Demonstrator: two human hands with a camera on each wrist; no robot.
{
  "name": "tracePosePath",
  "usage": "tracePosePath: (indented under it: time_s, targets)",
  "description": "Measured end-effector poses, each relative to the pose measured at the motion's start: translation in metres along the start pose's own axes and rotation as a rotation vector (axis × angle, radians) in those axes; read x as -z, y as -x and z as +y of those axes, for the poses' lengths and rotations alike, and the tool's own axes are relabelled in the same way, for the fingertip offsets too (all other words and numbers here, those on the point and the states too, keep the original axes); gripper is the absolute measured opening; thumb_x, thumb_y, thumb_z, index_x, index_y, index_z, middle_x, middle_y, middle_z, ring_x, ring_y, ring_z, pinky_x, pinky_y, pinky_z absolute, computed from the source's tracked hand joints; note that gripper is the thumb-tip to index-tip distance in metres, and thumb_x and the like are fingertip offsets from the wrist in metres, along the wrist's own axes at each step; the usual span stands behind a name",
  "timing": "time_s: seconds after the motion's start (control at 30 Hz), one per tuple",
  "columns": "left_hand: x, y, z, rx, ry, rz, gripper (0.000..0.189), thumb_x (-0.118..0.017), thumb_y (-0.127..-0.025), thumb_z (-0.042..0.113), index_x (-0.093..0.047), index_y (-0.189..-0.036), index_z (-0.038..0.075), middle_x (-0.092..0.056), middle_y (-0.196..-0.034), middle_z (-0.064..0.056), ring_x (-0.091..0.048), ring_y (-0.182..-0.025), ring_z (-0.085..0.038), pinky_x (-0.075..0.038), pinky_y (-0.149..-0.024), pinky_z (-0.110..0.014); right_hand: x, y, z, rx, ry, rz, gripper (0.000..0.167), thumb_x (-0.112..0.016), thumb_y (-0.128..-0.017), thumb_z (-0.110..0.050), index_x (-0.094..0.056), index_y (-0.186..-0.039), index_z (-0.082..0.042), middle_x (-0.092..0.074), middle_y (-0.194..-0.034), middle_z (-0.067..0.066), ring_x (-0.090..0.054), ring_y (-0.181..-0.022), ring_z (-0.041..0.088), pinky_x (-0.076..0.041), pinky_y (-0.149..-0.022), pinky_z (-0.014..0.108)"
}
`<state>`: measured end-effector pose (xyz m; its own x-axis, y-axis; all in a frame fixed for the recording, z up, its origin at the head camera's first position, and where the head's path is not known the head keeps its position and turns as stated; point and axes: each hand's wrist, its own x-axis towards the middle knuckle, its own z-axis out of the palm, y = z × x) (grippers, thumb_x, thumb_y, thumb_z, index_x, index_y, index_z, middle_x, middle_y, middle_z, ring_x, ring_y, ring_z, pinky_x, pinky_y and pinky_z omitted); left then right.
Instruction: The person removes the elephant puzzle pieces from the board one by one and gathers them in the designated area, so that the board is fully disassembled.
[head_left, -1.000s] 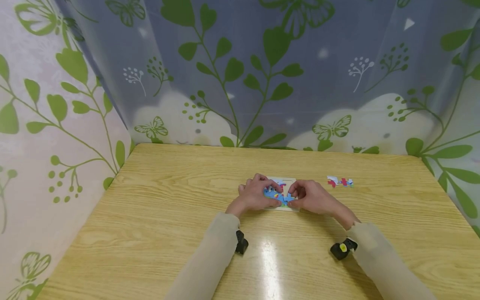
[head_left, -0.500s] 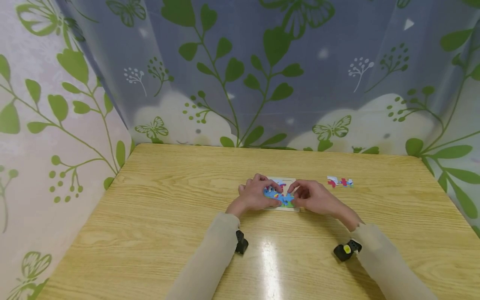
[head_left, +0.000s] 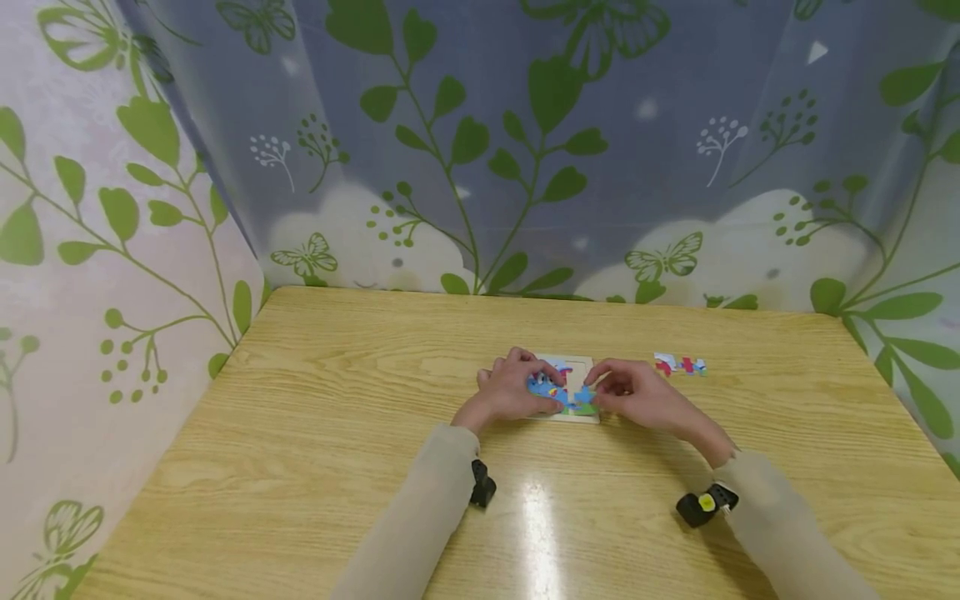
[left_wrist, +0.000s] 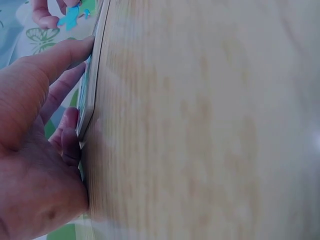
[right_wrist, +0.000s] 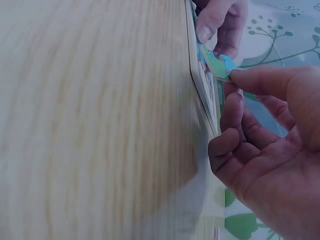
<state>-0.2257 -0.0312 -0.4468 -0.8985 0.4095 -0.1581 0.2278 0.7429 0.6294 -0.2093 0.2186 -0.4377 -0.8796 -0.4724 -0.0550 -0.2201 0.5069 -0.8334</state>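
Note:
A small jigsaw puzzle (head_left: 575, 381) in a pale wooden frame lies on the table, with blue pieces on its left and bare wood at its upper right. My left hand (head_left: 513, 387) rests over its left side, thumb at the near edge and index fingertip on the pieces. Between thumb and index finger, my right hand (head_left: 645, 398) pinches a blue and green puzzle piece (right_wrist: 217, 65). That piece is tilted, close over the lower right part of the frame. In the left wrist view, the left thumb (left_wrist: 75, 50) presses the board's edge.
Several loose puzzle pieces (head_left: 664, 363), red, white and blue, lie right of the frame. The wooden table (head_left: 360, 358) reaches back to a patterned curtain (head_left: 480, 150). Black wrist cameras sit by both sleeves, the right one (head_left: 697, 507) low over the table.
My right hand has shifted slightly right, drawing the pinched piece right and baring more of the wooden base beside it. The left hand has stayed in place.

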Motion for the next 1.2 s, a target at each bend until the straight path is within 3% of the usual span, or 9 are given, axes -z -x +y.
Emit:
tracePosePath:
  time_s: [0.33,0.9,1.2]
  targets:
    - [-0.003,-0.001,-0.001,-0.002,0.000,0.009,0.026,-0.078,-0.087,0.046,-0.071,-0.111,0.039,-0.045,-0.143,-0.003,-0.044,-0.124,-0.030,-0.025,-0.087,-0.044,0.013,0.014,0.010,-0.019,0.019,0.057,0.018,-0.069,-0.098,-0.013,-0.067,-0.115,-0.007,-0.070,-0.096,0.013,-0.065,-0.075,0.022,-0.050,-0.061,0.029]
    - [-0.002,0.000,-0.002,-0.019,0.016,0.009,0.026,-0.078,-0.088,0.044,-0.070,-0.112,0.038,-0.044,-0.145,-0.004,-0.043,-0.124,-0.030,-0.024,-0.086,-0.044,0.042,0.042,0.021,-0.074,0.049,0.125,0.026,-0.067,-0.100,-0.019,-0.065,-0.123,-0.005,-0.069,-0.104,0.015,-0.066,-0.081,0.016,-0.049,-0.064,0.029]
    - [-0.001,0.001,-0.001,-0.016,0.023,0.007,0.026,-0.078,-0.088,0.044,-0.071,-0.112,0.038,-0.044,-0.145,-0.003,-0.043,-0.127,-0.030,-0.025,-0.086,-0.044,0.056,0.057,0.033,-0.072,0.055,0.186,0.028,-0.065,-0.102,-0.017,-0.064,-0.126,-0.004,-0.068,-0.103,0.008,-0.065,-0.083,0.013,-0.049,-0.065,0.029]
